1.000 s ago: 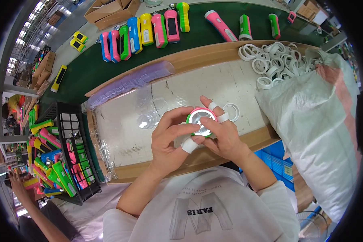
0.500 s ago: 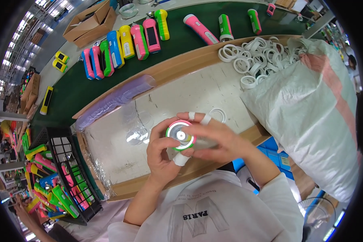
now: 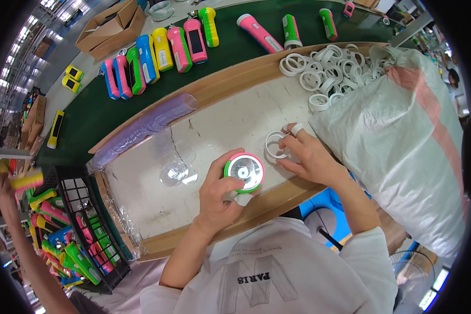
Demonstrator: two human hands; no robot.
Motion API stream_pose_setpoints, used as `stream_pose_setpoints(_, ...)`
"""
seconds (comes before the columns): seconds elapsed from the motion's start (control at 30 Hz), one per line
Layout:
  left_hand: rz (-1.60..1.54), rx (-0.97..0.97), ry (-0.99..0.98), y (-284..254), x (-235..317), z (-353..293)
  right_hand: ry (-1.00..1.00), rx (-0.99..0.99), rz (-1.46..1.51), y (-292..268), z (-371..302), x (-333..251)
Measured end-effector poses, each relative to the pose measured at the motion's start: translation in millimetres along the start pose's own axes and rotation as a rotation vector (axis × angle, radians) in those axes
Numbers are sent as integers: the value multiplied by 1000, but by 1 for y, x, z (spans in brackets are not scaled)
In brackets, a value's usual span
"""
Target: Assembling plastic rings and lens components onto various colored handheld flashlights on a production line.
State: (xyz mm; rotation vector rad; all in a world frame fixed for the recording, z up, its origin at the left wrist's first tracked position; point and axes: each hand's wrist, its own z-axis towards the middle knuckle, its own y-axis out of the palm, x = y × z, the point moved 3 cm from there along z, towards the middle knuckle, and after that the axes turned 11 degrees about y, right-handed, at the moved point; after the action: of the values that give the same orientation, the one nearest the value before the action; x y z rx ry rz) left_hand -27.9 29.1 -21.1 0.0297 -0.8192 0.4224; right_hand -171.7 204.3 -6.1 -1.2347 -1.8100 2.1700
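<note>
My left hand (image 3: 218, 193) is closed around a pink and green flashlight (image 3: 228, 166), its round clear lens with a white rim facing up. The thumb lies across the lens edge, and the flashlight's body is hidden below the head. To the right, my right hand (image 3: 311, 159) has its fingertips on the right side of a thin white plastic ring (image 3: 268, 149), which looks tipped up from the tray. White wraps cover some of my fingers. Clear round discs (image 3: 175, 172) lie loose to the left of the flashlight, inside the shallow cardboard tray (image 3: 230, 115).
White rings (image 3: 324, 73) are heaped at the tray's far right, beside a bulging white sack (image 3: 387, 141). A purple-tinted stack of clear discs (image 3: 146, 128) lies along the far left wall. Flashlights (image 3: 162, 49) line the green bench. Left, a co-worker's arm (image 3: 26, 251) reaches past a black crate (image 3: 89, 225).
My right hand has left the flashlight and moved right to the white ring, which now looks tilted. My left hand still holds the flashlight. The co-worker's hand has risen with a blurred yellow thing.
</note>
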Motion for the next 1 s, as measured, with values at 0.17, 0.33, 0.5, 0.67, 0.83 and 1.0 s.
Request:
stream_pose_setpoints(0.17, 77, -41, 21, -3, 5, 6, -199, -40, 50, -37, 6, -59)
stream_pose_setpoints(0.33, 88, -36, 13, -1, 7, 4, -344, -26, 317, -40, 8, -69)
stream_pose_setpoints(0.5, 131, -59, 45, -2, 5, 2, -333, 94, 289, -37, 9, -86)
stream_pose_setpoints(0.67, 112, -7, 79, 2, 5, 1, -375, 177, 102, -34, 4, -93)
stream_pose_setpoints(0.83, 176, 38, 113, -1, 8, 1, -393, 229, 19, -35, 5, -104)
stream_pose_setpoints(1.0, 511, -120, 161, -7, 29, 8, -430, 248, 8, -27, 4, -110)
